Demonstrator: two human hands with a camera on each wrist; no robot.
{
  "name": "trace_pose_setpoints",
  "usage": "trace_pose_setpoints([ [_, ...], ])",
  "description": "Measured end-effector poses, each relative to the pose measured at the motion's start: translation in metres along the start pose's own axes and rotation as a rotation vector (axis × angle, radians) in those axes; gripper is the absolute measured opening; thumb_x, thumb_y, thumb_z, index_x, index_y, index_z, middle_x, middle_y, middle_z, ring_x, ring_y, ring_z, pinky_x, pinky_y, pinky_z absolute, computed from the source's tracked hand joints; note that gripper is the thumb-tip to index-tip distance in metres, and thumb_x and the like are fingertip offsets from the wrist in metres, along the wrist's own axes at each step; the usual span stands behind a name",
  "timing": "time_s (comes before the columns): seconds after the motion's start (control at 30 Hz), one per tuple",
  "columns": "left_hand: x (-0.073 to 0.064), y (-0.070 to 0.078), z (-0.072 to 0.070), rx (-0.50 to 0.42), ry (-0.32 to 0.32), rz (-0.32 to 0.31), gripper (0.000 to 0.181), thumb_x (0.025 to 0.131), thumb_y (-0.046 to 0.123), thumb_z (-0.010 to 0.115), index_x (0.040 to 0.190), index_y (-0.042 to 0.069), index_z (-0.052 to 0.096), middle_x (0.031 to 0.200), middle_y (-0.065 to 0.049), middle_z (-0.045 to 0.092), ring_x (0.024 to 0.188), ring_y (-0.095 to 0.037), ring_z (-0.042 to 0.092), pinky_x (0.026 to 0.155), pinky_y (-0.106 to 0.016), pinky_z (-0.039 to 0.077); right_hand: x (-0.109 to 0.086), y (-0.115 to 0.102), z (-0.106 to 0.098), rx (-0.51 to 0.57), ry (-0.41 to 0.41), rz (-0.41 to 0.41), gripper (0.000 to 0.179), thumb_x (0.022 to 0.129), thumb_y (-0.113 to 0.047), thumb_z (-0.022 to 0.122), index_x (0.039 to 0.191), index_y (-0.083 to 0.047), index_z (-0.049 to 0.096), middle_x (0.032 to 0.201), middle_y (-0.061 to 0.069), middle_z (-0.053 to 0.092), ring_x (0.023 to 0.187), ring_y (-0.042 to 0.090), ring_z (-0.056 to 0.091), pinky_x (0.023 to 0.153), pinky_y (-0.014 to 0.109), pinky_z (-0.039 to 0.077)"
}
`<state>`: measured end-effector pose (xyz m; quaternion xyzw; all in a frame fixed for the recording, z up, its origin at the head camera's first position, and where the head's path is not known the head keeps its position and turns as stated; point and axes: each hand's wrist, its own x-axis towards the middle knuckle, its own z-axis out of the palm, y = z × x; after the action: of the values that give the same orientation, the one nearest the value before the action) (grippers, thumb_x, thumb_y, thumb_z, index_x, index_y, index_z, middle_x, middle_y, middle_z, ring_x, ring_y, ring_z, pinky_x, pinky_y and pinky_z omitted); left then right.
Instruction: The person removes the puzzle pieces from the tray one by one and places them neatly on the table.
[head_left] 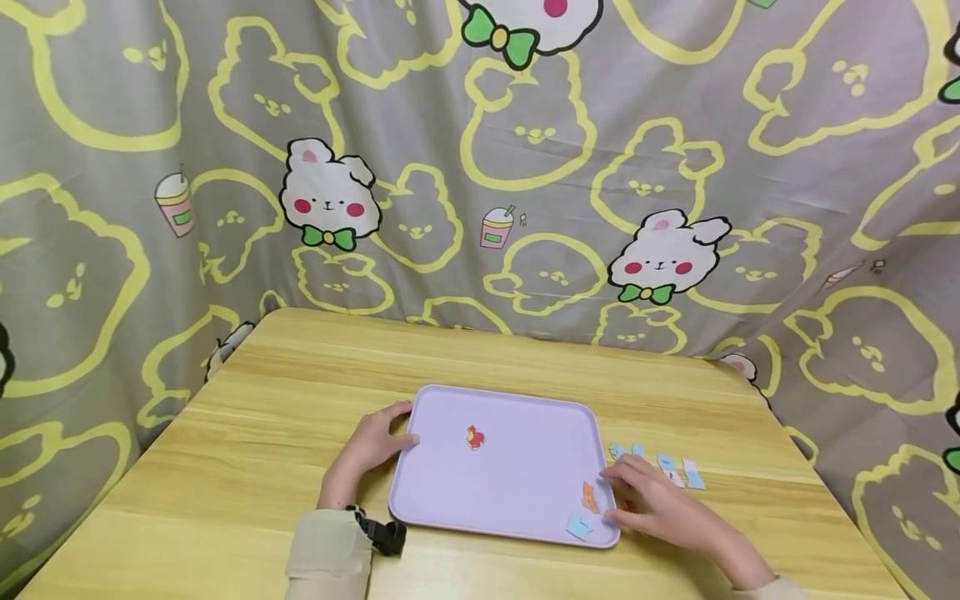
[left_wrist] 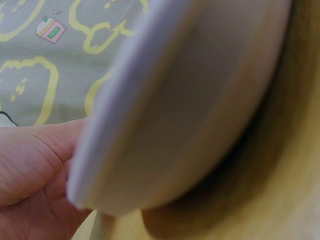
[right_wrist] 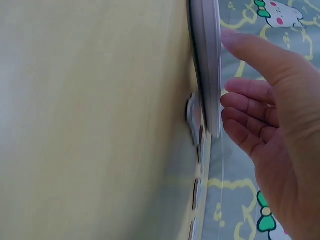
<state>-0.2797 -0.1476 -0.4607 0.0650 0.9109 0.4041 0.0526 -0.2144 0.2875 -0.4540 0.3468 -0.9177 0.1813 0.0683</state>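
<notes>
A lilac rectangular tray (head_left: 510, 467) lies on the table. My left hand (head_left: 377, 437) grips its left rim, the thumb over the edge; the left wrist view shows the tray's side (left_wrist: 165, 115) hiding the fingers. At the right rim is my right hand (head_left: 651, 500), its thumb (right_wrist: 255, 52) touching the edge and its other fingers loosely bent beside it in the right wrist view. Inside the tray, a small red piece (head_left: 476, 437) sits toward the upper left. An orange piece (head_left: 589, 497) and a light-blue piece (head_left: 579, 526) lie in the lower right corner.
Several small light-blue and pinkish pieces (head_left: 693, 475) lie on the wooden table (head_left: 315, 367) to the right of the tray, partly behind my right hand. A grey curtain (head_left: 420, 275) with cartoon animals hangs behind the table and along its sides.
</notes>
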Motion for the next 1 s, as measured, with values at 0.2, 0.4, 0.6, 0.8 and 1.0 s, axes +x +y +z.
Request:
trace_pose_setpoints([
  [0.2,-0.002,-0.001,0.000,-0.003,-0.001,0.001,0.056,0.092,0.013,0.067,0.143,0.000,0.048,0.150,-0.024,0.044,0.142,-0.044,0.036,0.118,-0.057,0.031,0.012,-0.006,0.004,-0.066,-0.037,-0.015,0.034,0.087,-0.040,0.072,0.109,-0.015,0.063,0.105,-0.011,0.058,0.095,0.007,0.056,0.079,0.026,0.054],
  [0.4,-0.001,0.000,-0.001,-0.008,0.008,0.000,0.056,0.091,0.013,0.068,0.142,0.000,0.048,0.150,-0.024,0.044,0.141,-0.044,0.037,0.118,-0.057,0.032,0.021,-0.008,0.005,-0.083,-0.071,-0.064,0.024,0.088,-0.037,0.072,0.099,-0.018,0.063,0.101,-0.012,0.054,0.089,-0.002,0.046,0.070,0.017,0.048],
  [0.6,0.000,0.001,-0.001,-0.006,0.007,-0.006,0.057,0.091,0.013,0.068,0.142,0.000,0.048,0.150,-0.023,0.043,0.142,-0.043,0.036,0.118,-0.056,0.032,0.028,-0.007,0.007,-0.047,-0.086,-0.106,0.016,0.088,-0.028,0.072,0.095,-0.018,0.062,0.095,-0.011,0.057,0.084,-0.003,0.049,0.068,0.015,0.048],
  [0.8,0.000,0.001,-0.002,-0.002,0.006,-0.001,0.057,0.091,0.013,0.067,0.142,-0.001,0.048,0.150,-0.024,0.043,0.142,-0.044,0.037,0.118,-0.056,0.031,0.033,-0.008,0.007,-0.010,-0.084,-0.126,0.017,0.082,-0.019,0.074,0.091,-0.017,0.060,0.090,-0.011,0.055,0.080,-0.003,0.047,0.065,0.011,0.046],
  [1.0,0.001,0.000,-0.002,0.002,0.003,-0.005,0.056,0.091,0.013,0.067,0.142,0.000,0.048,0.150,-0.024,0.043,0.142,-0.043,0.037,0.118,-0.056,0.031,0.030,-0.008,0.008,0.064,-0.040,-0.094,0.022,0.078,-0.016,0.076,0.090,-0.020,0.058,0.086,-0.014,0.054,0.078,-0.005,0.046,0.064,0.011,0.045],
])
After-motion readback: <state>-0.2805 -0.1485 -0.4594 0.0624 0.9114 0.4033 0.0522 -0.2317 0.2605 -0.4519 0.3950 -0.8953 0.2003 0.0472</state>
